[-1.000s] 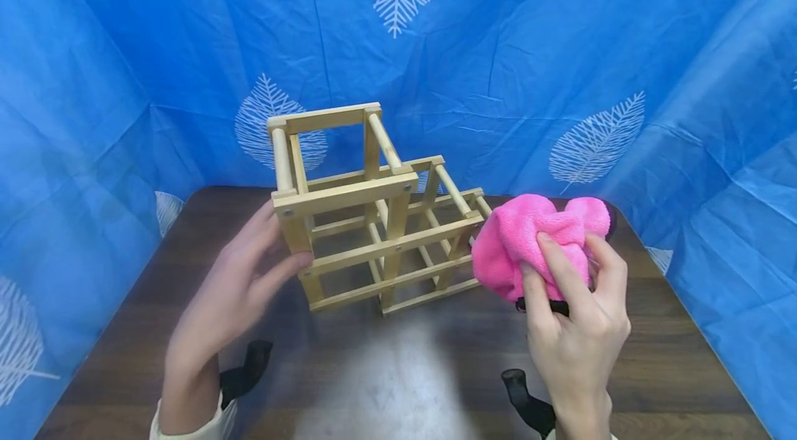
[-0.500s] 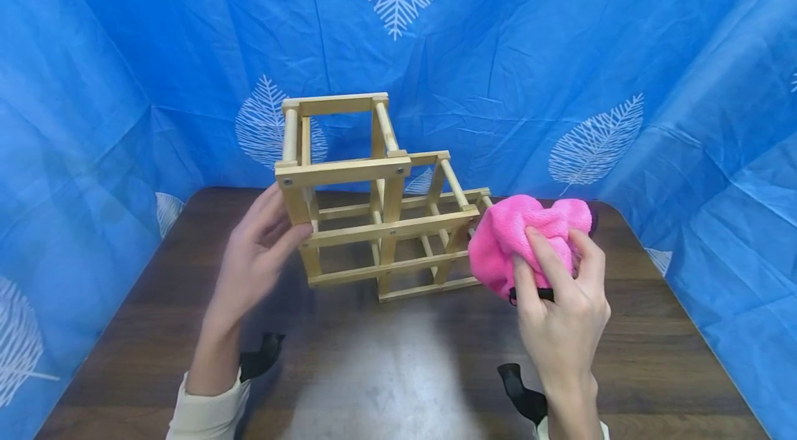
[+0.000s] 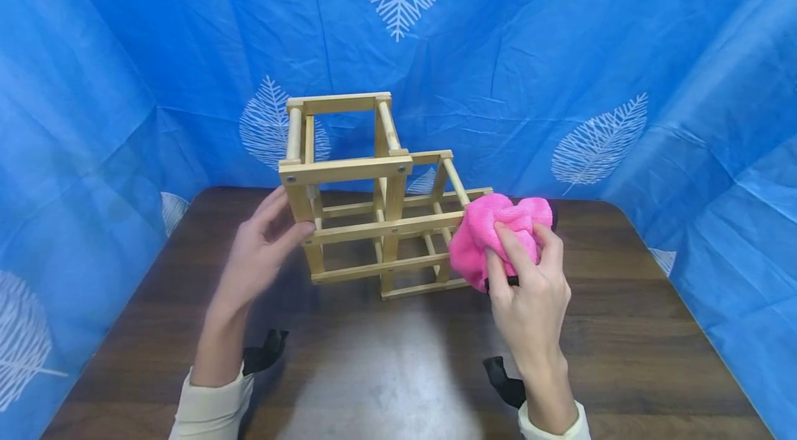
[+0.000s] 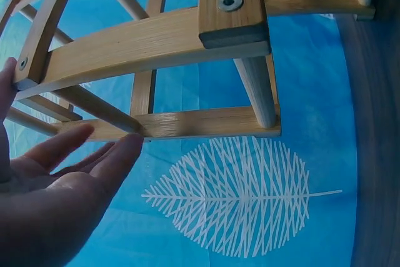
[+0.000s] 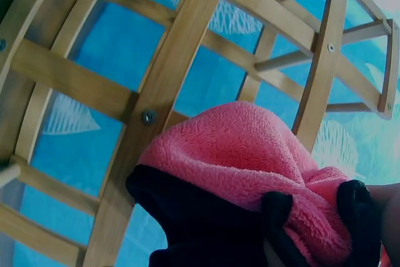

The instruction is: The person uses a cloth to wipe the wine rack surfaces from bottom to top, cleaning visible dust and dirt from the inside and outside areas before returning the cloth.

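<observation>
A stepped rack [image 3: 345,170] of pale wooden slats and round dowels stands in the middle of the head view, its tallest tier at the left. My left hand [image 3: 252,263] grips its left upright, thumb on the front and fingers behind. In the left wrist view, fingers [image 4: 122,161] reach a dowel's end. A fluffy pink cloth [image 3: 492,229] with black edging is bunched in my right hand [image 3: 529,295], pinched between thumb and fingers. The cloth lies over the rack's low right end and hides it. Close up, the cloth [image 5: 237,142] overlaps the slats [image 5: 169,79].
Under the rack is a dark brown wooden table [image 3: 386,371]. Blue curtains [image 3: 486,59] with white leaf prints surround it at the back and both sides. Black straps [image 3: 264,353] hang from both wrists.
My left hand and the rack's left end have shifted up and slightly right. My right hand has carried the pink cloth leftward onto the rack's right end.
</observation>
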A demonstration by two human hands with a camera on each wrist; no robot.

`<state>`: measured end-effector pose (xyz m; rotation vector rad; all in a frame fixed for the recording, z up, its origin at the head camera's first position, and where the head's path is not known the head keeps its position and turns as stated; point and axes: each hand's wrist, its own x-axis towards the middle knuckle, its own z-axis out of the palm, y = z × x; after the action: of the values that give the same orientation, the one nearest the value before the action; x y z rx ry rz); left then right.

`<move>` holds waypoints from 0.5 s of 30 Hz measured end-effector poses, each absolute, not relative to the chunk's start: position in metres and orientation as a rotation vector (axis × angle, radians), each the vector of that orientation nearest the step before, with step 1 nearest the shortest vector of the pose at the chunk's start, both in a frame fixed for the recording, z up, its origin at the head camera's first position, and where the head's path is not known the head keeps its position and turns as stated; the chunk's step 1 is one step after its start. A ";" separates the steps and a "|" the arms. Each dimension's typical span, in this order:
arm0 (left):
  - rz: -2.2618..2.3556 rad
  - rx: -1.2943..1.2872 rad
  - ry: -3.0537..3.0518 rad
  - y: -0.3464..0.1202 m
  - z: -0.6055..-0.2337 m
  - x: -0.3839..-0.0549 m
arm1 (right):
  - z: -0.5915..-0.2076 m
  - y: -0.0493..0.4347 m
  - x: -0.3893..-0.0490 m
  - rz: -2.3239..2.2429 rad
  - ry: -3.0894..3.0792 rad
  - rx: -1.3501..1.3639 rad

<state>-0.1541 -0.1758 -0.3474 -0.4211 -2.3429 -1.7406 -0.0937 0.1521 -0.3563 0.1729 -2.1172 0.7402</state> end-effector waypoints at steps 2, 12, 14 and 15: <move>-1.740 -0.403 -2.376 -0.177 -0.348 -0.154 | -0.358 0.149 -0.095 0.750 -2.127 0.187; -1.730 -0.449 -2.409 -0.180 -0.350 -0.156 | -0.356 0.134 -0.091 0.801 -2.154 0.236; -1.713 -0.460 -2.422 -0.182 -0.350 -0.157 | -0.356 0.131 -0.090 0.799 -2.155 0.245; -1.706 -0.460 -2.438 -0.183 -0.350 -0.157 | -0.356 0.130 -0.090 0.796 -2.156 0.251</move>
<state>-0.1565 -0.1830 -0.3502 -0.4596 -2.4376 -1.7065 -0.0897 0.1295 -0.3556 0.2506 -2.1560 0.7959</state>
